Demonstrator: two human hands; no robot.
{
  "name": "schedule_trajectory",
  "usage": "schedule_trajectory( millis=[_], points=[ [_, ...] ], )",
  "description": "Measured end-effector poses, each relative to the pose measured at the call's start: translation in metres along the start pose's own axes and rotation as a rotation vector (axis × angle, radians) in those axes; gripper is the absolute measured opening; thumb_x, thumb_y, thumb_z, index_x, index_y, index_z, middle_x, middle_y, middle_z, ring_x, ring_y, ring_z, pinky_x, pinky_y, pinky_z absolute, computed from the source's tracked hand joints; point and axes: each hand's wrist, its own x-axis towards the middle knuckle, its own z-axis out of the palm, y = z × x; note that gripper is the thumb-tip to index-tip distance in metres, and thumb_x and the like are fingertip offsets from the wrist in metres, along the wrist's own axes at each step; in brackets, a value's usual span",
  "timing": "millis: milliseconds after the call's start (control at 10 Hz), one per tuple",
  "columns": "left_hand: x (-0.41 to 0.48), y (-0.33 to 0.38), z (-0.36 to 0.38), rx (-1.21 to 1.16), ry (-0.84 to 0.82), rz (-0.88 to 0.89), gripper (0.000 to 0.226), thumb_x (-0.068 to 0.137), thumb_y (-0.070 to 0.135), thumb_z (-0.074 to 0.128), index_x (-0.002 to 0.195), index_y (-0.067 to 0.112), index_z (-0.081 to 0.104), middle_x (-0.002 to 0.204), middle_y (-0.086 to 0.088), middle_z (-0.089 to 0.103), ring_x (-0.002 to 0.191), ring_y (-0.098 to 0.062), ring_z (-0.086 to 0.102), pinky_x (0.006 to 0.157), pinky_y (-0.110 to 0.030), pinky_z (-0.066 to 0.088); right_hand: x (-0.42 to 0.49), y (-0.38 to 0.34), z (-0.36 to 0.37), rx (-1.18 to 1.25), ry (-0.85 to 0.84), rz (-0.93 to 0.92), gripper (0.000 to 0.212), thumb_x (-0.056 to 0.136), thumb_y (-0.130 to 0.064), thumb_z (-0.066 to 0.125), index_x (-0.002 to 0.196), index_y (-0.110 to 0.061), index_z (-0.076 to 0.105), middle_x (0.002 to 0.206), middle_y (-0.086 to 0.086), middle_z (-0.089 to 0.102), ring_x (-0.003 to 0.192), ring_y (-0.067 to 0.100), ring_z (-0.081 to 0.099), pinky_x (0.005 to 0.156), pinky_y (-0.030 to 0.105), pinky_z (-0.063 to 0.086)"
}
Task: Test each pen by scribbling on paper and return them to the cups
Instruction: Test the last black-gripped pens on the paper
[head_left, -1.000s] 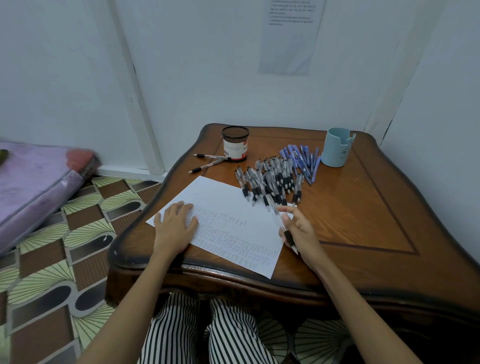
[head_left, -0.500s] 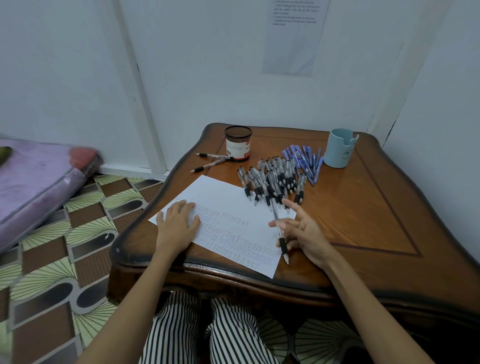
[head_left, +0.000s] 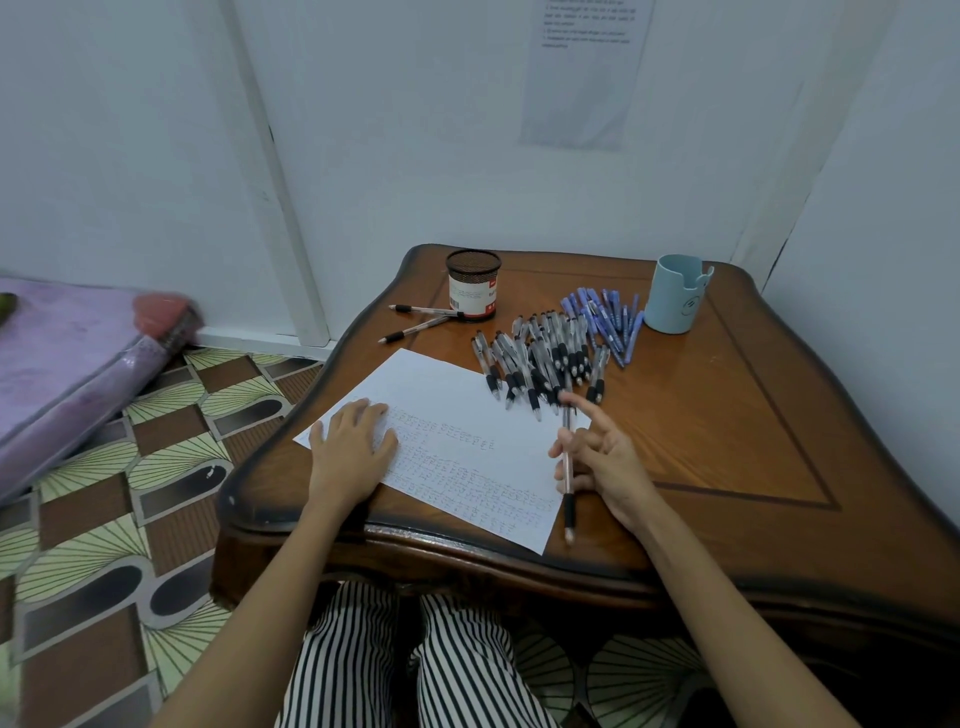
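My right hand (head_left: 605, 457) holds a clear pen with a black grip (head_left: 569, 501) over the right edge of the white paper (head_left: 457, 415); the pen's tip points toward me and my index finger is stretched out. My left hand (head_left: 350, 447) lies flat on the paper's left part, which bears rows of faint scribbles. A heap of black-grip pens (head_left: 540, 358) lies just beyond the paper, with blue pens (head_left: 605, 317) behind it. A black mesh cup (head_left: 472, 283) and a light blue cup (head_left: 675, 293) stand at the back of the wooden table (head_left: 727, 441).
Two loose pens (head_left: 415, 322) lie left of the mesh cup. A white wall rises close behind and to the right of the table. A purple mattress (head_left: 62, 364) lies on the patterned floor to the left. My striped trousers show under the table's front edge.
My right hand has drawn the pen off the heap and toward me, turning it so that its tip points at the table's front edge. My left hand has stayed on the paper.
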Motion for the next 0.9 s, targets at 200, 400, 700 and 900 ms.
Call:
schedule_trajectory(
  millis=[200,400,700,900],
  points=[
    [-0.001,0.002,-0.002,0.002,-0.010,-0.006,0.044,0.097,0.037,0.041,0.139,0.023,0.040,0.152,-0.002,0.030,0.141,-0.021,0.024,0.115,-0.052,0.010,0.002,0.004,0.005,-0.072,0.080,-0.041,0.052,0.084,-0.005,0.065,0.126,-0.033,0.050,0.064,0.009,0.056,0.053,0.009,0.059,0.046,0.023,0.051],
    [-0.004,0.005,-0.004,0.011,-0.027,-0.015,0.044,0.098,0.039,0.039,0.140,0.025,0.038,0.151,0.001,0.031,0.140,-0.018,0.024,0.115,-0.049,0.010,0.039,0.003,0.010,-0.422,0.257,-0.194,0.040,0.087,-0.012,0.065,0.126,-0.014,0.058,0.057,0.010,0.048,0.048,0.012,0.046,0.049,0.025,0.043],
    [0.013,0.009,-0.010,0.265,0.085,0.055,0.040,0.096,0.041,0.036,0.131,0.021,0.043,0.127,0.000,0.046,0.115,-0.017,0.043,0.102,-0.033,0.031,0.146,-0.034,0.033,-1.117,0.269,-0.261,0.050,0.093,-0.016,0.052,0.141,-0.022,0.038,0.091,0.001,0.059,0.073,0.019,0.055,0.058,0.027,0.036],
    [0.030,-0.004,0.002,0.117,0.012,0.036,0.049,0.098,0.046,0.030,0.144,0.028,0.028,0.150,0.004,0.027,0.138,-0.013,0.022,0.115,-0.040,0.011,0.185,-0.029,0.044,-1.496,0.314,-0.251,0.040,0.091,-0.019,0.055,0.131,-0.019,0.051,0.125,0.014,0.039,0.113,0.028,0.041,0.082,0.032,0.039]
  ],
)
